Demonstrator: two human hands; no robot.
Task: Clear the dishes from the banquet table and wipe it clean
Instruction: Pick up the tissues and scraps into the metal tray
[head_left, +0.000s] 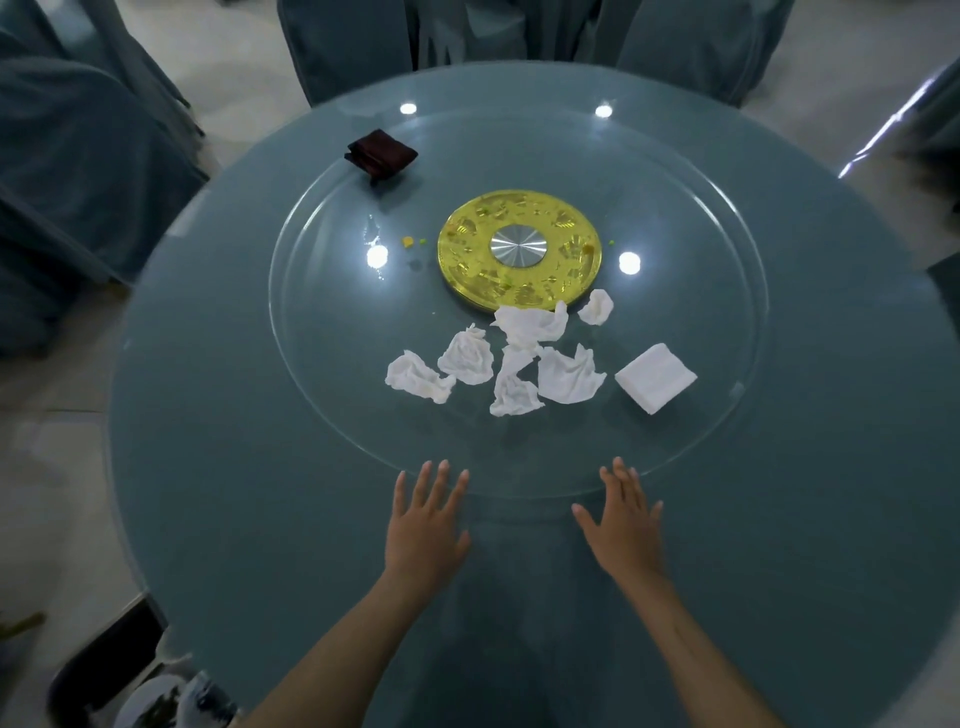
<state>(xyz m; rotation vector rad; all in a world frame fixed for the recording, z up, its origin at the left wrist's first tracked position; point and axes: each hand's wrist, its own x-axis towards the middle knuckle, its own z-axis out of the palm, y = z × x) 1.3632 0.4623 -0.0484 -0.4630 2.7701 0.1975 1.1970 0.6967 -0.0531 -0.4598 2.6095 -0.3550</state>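
Your left grip (423, 525) and right grip (626, 525) are spread and empty over the bench (208, 441), so a careless sweep (the turntable (322, 332) may spin) could scatter the crumpled tissues (514, 358).

You face a glossy glass turntable (322, 332) over matt blue-grey tablecloth (208, 467), its gold hub (467, 260) capped in brushed metal; crumpled paper napkins (519, 358) lie soft, creased.

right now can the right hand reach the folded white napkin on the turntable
Probably yes: the right hand is open by the near rim of the glass turntable, and only bare glass lies between it and the folded white napkin.
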